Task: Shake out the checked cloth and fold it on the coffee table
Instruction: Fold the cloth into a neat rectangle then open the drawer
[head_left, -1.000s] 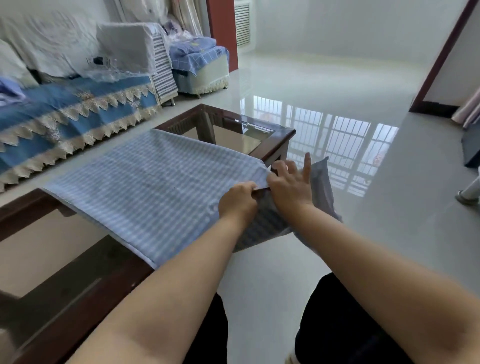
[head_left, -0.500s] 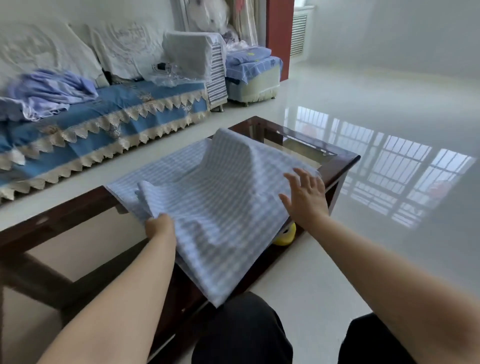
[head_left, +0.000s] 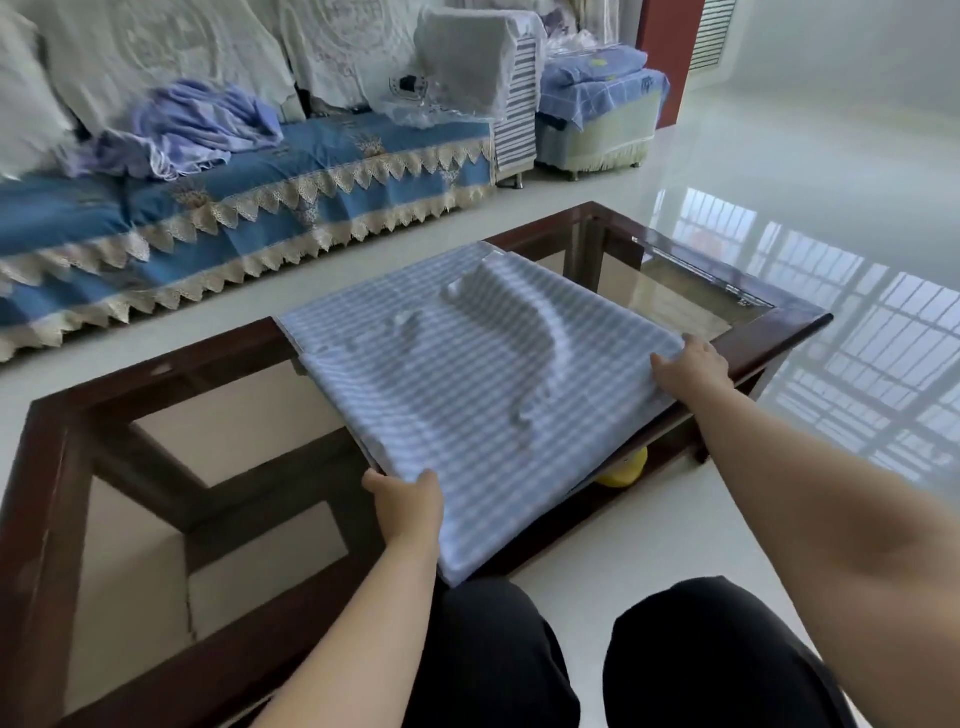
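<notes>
Between our hands, checked cloth (head_left: 483, 364) lies folded on tabletop (head_left: 779, 332) | left hand (head_left: 408, 501) pinches near corner, right hand (head_left: 691, 364) grips far-right edge | likely squaring layers, a ridge remains

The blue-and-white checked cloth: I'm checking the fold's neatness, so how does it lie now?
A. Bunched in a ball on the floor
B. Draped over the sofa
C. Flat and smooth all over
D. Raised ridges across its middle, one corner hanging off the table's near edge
D: the blue-and-white checked cloth shows puffed ridges mid-panel, and its near corner overhangs the dark wooden glass-topped coffee table.
</notes>
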